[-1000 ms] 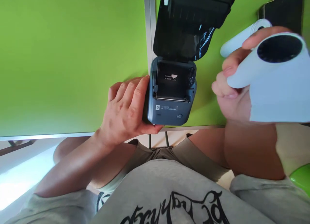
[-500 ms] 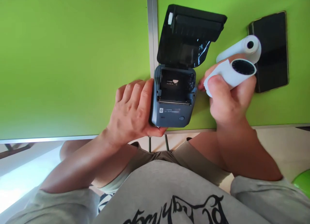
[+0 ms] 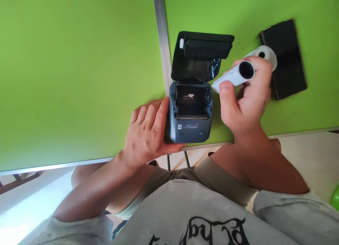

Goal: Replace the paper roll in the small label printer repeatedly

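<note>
A small dark blue-grey label printer point(image 3: 190, 132) stands near the table's front edge, its black lid point(image 3: 200, 56) raised and its paper bay bare inside. My left hand point(image 3: 148, 130) is wrapped around the printer's left side, thumb along the front. To the right of the printer, my right hand point(image 3: 246, 100) grips a white paper roll point(image 3: 230, 79) with a wide dark core, thumb on its near side. The roll's lower left end is close to the printer's right edge; whether they touch I cannot tell. Behind that hand lies a second white roll point(image 3: 270, 56) with a narrow core, partly hidden.
A black smartphone point(image 3: 290, 61) lies on the green table point(image 3: 79, 79) at the right, beside the second roll. A grey metal strip point(image 3: 161, 33) divides the tabletop. The table's front edge point(image 3: 60, 167) runs just before my body.
The paper roll in my right hand has turned and come left, nearer the printer. My left hand keeps its hold on the printer. The camera view has shifted slightly.
</note>
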The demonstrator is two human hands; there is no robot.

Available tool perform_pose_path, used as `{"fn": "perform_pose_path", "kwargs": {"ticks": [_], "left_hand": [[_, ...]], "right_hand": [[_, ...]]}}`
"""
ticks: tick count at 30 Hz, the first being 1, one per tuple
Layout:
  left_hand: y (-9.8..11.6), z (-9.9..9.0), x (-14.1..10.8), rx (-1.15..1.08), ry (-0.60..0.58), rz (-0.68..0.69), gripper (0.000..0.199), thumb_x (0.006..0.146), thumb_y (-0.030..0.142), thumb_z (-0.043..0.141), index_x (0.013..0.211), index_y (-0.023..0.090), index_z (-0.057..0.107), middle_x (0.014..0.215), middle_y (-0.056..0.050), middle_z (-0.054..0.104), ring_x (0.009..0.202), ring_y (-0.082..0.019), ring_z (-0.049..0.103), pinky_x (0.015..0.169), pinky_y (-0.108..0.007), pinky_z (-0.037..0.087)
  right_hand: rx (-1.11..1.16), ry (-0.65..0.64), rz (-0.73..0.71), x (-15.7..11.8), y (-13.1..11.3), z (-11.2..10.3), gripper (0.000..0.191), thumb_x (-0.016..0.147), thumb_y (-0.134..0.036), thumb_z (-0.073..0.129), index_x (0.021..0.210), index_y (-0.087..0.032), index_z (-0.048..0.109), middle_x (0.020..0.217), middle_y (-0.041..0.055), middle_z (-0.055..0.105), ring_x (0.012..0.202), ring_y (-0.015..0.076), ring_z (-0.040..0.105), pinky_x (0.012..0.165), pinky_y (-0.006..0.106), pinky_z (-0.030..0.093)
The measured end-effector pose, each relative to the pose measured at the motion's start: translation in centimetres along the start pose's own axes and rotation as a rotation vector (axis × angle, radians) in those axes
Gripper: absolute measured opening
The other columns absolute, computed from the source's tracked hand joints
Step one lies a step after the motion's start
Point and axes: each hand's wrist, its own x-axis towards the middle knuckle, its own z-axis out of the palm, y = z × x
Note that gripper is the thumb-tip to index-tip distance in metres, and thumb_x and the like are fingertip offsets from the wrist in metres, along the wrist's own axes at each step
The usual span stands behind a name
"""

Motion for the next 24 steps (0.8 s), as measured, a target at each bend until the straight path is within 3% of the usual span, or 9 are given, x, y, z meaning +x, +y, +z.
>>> {"fn": "perform_pose_path", "kwargs": {"ticks": [3,8,12,17,20,24], "left_hand": [[-0.1,-0.1,0.0,0.002,-0.017,0.014,0.106,0.087,0.084,0.046,0.156,0.005,0.034,0.132,-0.022,0.065,0.116,-0.036,0.062,0.100,-0.045,0.044],[0.0,-0.2,0.2,0.034,-0.019,0.018,0.104,0.088,0.083,0.045,0.155,0.005,0.034,0.131,-0.022,0.065,0.117,-0.036,0.061,0.099,-0.045,0.043],[0.1,-0.1,0.3,0.066,0.007,0.014,0.104,0.088,0.086,0.043,0.153,0.005,0.035,0.128,-0.021,0.065,0.113,-0.035,0.062,0.097,-0.043,0.043],[0.2,0.0,0.3,0.072,0.018,0.012,0.103,0.088,0.085,0.042,0.154,0.007,0.034,0.128,-0.021,0.066,0.113,-0.035,0.063,0.098,-0.042,0.043],[0.2,0.1,0.2,0.051,0.011,0.002,0.104,0.086,0.086,0.043,0.155,0.008,0.032,0.129,-0.021,0.065,0.115,-0.036,0.062,0.098,-0.043,0.042],[0.1,0.4,0.2,0.012,0.027,-0.027,0.115,0.078,0.097,0.040,0.153,0.010,0.036,0.126,-0.021,0.064,0.115,-0.039,0.060,0.098,-0.047,0.041]], "right_hand": [[-0.058,-0.048,-0.033,-0.1,0.6,-0.2,0.038,0.096,-0.036,0.061,0.133,-0.032,0.054,0.116,0.0066,0.072,0.096,0.0227,0.072,0.084,0.040,0.061],[-0.191,-0.243,-0.078,-0.6,0.9,-0.8,0.053,0.093,-0.022,0.059,0.144,-0.028,0.048,0.130,0.0092,0.070,0.114,0.0256,0.073,0.096,0.045,0.064],[-0.023,-0.114,-0.191,0.0,0.5,-1.6,0.062,0.089,-0.020,0.058,0.149,-0.029,0.048,0.147,0.0080,0.060,0.138,0.0305,0.060,0.115,0.054,0.054],[0.057,0.070,-0.474,2.8,1.5,-3.7,0.048,0.090,-0.030,0.059,0.138,-0.036,0.062,0.133,-0.0083,0.067,0.129,0.0205,0.058,0.114,0.041,0.049],[0.048,0.037,-0.327,3.5,3.3,-4.3,0.046,0.093,-0.033,0.060,0.139,-0.035,0.060,0.133,-0.0061,0.064,0.130,0.0225,0.057,0.115,0.045,0.045],[0.001,-0.028,-0.125,2.8,5.3,-4.0,0.054,0.085,-0.013,0.062,0.138,-0.026,0.058,0.130,0.0043,0.062,0.125,0.0246,0.061,0.110,0.047,0.048]]}}
